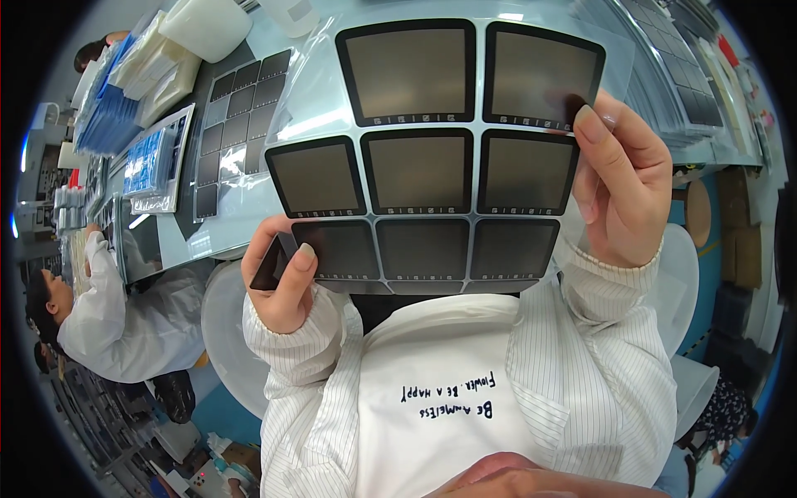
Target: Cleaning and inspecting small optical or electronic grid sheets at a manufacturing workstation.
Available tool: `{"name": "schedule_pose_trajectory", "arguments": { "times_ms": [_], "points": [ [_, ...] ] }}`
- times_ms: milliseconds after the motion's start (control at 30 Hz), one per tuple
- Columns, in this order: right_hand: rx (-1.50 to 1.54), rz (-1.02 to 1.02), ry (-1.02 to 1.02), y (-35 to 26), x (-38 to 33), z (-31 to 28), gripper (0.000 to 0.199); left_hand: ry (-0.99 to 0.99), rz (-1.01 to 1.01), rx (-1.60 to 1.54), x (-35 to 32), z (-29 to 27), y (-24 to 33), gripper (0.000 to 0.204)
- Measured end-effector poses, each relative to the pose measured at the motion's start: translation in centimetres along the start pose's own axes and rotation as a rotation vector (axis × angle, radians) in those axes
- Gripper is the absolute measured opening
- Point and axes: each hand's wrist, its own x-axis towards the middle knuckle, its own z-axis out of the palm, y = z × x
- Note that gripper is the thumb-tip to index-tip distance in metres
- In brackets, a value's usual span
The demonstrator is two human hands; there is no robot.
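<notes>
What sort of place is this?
Likely a factory workroom, judging by the thin sheet of black-bordered grey rectangles held up, the stacked blue and white flat sheets at left, and a co-worker in a white coat.

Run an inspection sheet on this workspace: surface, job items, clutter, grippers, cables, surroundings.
Surface: pale, glossy worktable, with bright reflections
Job items: one panel sheet, dark panels in rows, held up in front of the body
Clutter: another panel sheet lying at left; piled blue and clear packets; white roll-like bundle; stacked panel sheets at right
Grippers: bare left hand, fingers closed on the held sheet's lower left edge; bare right hand gripping its right edge, higher up
Cables: nothing seen around the hands
Surroundings: co-worker in white, left; far background too small to itemise
</notes>
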Motion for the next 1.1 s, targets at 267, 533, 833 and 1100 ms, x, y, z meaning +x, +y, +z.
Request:
{"name": "schedule_pose_trajectory", "arguments": {
  "times_ms": [267,533,833,1100],
  "points": [
    [0.104,-0.032,0.017,0.6,-0.1,-1.3,0.021,0.052,0.041,0.098,-0.1,2.2,0.5,0.029],
    [0.119,-0.006,0.108,1.2,-0.5,-3.4,0.023,-0.032,0.015,0.118,-0.1,3.6,0.6,0.024],
    [0.143,0.036,0.15,1.4,-0.6,-4.1,0.022,-0.157,0.048,0.113,0.2,3.8,0.0,0.024],
    [0.156,-0.052,0.29,0.8,0.7,-4.9,0.024,-0.239,0.066,0.225,0.2,3.8,-0.1,0.025]
  ]
}}
